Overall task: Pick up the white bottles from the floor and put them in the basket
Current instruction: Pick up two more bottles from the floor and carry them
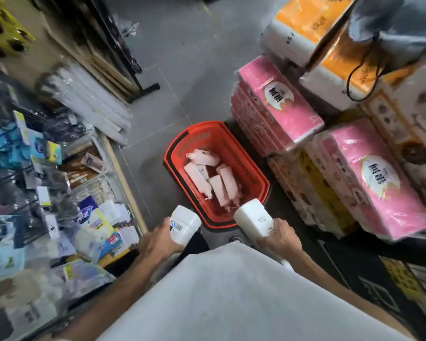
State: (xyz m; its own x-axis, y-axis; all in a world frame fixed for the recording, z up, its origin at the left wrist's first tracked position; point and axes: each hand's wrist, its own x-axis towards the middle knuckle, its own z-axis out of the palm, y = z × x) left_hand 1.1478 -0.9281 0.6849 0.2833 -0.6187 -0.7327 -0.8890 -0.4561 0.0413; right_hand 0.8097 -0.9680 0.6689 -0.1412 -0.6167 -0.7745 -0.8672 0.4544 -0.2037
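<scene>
Head view, looking straight down a shop aisle, blurred at the edges. Holding a white bottle (pixel 183 223) in the left grip (pixel 158 243), fingers curled round its near end, base pointing far. Holding a second white bottle (pixel 253 217) in the right grip (pixel 284 238), closed round its near end the same way. Both held up off the grey floor (pixel 177 70), one at each near corner of the red basket (pixel 244 153), overlapping its near rim from this angle. Sitting on the floor mid-aisle, that basket, with a loose heap of pale bottles (pixel 214 178) lying on their sides inside, tinted pink by the red walls. Stacked just right of the basket, pink tissue packs (pixel 278 104); farther right, orange packs (pixel 305 20). Left of the aisle, a low shelf crammed with packaged goods (pixel 91 225). Nearest of all, a white shirt (pixel 231 291) filling the bottom between the two forearms.
</scene>
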